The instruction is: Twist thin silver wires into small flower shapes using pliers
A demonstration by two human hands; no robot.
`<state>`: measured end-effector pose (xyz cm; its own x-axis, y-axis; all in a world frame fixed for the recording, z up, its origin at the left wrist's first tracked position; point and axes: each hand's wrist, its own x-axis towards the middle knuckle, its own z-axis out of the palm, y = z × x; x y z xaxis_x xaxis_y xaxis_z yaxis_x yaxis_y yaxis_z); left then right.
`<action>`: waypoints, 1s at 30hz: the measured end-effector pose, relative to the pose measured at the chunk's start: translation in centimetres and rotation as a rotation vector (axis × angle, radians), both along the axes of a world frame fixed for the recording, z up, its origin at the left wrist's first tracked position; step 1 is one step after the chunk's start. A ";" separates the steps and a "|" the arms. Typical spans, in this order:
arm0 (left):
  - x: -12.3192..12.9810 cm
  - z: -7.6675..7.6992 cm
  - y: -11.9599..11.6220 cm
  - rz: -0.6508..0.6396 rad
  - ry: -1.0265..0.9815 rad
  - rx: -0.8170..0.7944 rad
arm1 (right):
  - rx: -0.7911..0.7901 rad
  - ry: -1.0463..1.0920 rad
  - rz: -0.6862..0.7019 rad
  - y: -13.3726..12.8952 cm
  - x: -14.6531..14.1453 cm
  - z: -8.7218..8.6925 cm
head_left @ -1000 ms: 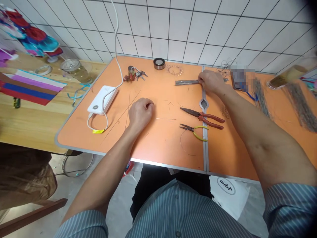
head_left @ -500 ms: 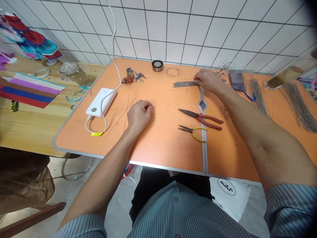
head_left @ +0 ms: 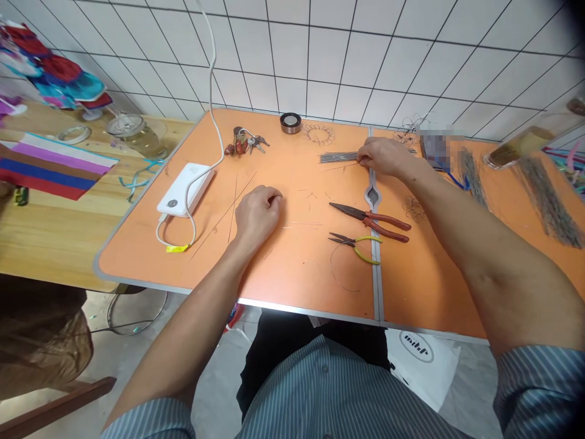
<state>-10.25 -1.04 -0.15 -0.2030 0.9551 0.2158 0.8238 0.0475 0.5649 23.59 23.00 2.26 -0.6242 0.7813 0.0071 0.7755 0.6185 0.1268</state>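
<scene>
My right hand (head_left: 381,157) reaches to the back of the orange table, its fingers pinched on the thin grey wires of a bundle (head_left: 336,157). The hand covers part of the bundle; how many wires the fingers grip cannot be seen. My left hand (head_left: 257,210) rests on the table, fingers curled closed, with nothing showing in it. Loose thin wires (head_left: 301,224) lie beside it. Red-handled pliers (head_left: 370,219) and smaller yellow-handled pliers (head_left: 354,240) lie between my arms, near a curved wire (head_left: 331,268).
Left are a white power bank (head_left: 185,190) with a cable and a bunch of keys (head_left: 247,143). A tape roll (head_left: 290,122) and a wire ring (head_left: 319,135) sit at the back. More wire bundles (head_left: 551,201) and a tilted jar (head_left: 516,146) are at right.
My right hand has shifted slightly down toward me at the wire bundle, its fingers now lower on it. My left hand stays in place.
</scene>
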 end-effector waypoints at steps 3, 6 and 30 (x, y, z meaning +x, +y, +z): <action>-0.1 -0.1 0.0 -0.004 -0.005 -0.001 | 0.020 -0.034 -0.035 -0.8 -0.7 -0.1; -0.2 -0.2 0.1 -0.004 -0.010 0.005 | 0.025 -0.068 -0.038 -1.6 -1.2 -0.1; 5.7 5.8 1.0 -0.307 -1.048 0.024 | -0.818 0.793 -0.219 -13.6 -4.7 15.3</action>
